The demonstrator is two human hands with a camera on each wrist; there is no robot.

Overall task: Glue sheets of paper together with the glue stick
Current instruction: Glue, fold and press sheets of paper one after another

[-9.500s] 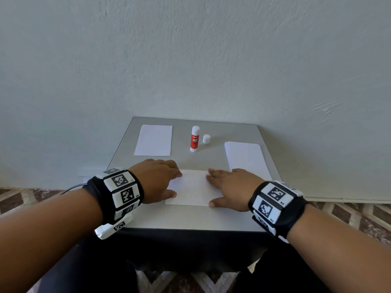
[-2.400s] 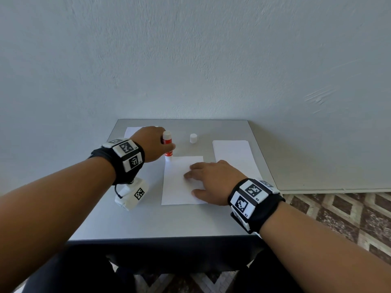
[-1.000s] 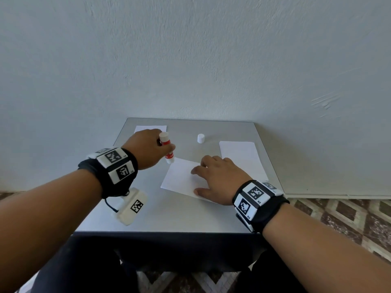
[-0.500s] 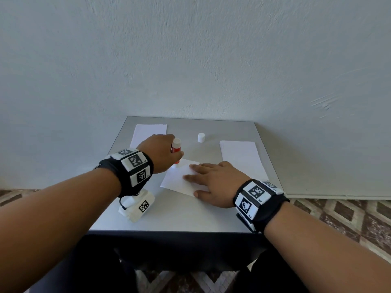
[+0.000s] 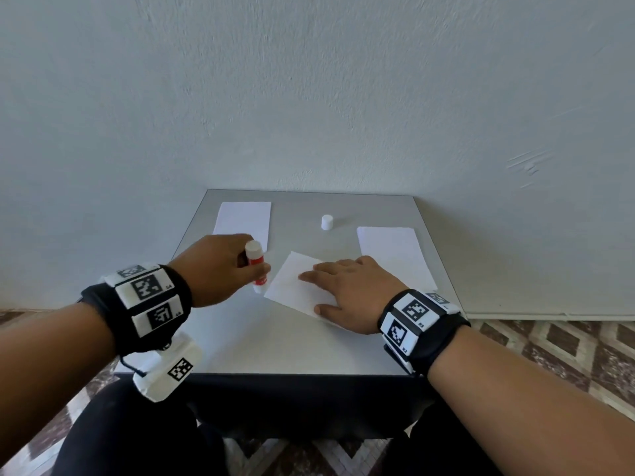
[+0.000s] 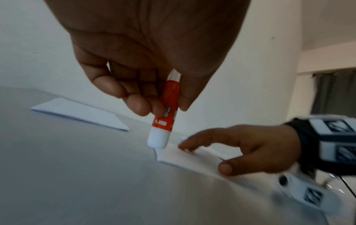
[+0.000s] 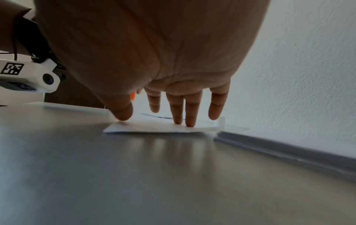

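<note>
Grey table point(image 5: 275, 345): left hand point(image 5: 213, 267) grips glue stick point(image 6: 163, 120), its tip at the sheet's point(image 5: 295, 286) edge only in the wrist view; right hand point(image 5: 347, 297) presses flat.

My right hand point(image 7: 154, 53) fills the top of the wrist view, fingers point(image 7: 190, 109) straight and spread, tips and thumb pressing a white sheet of paper point(image 7: 154, 128) flat on the grey table point(image 7: 134, 175). At about four o'clock from the sheet I see a stack of paper point(image 7: 289, 146), its corner just beside the sheet. At ten o'clock the other wrist's white camera housing point(image 7: 29, 76) shows, and a sliver of orange point(image 7: 132, 96) peeks past my thumb.
</note>
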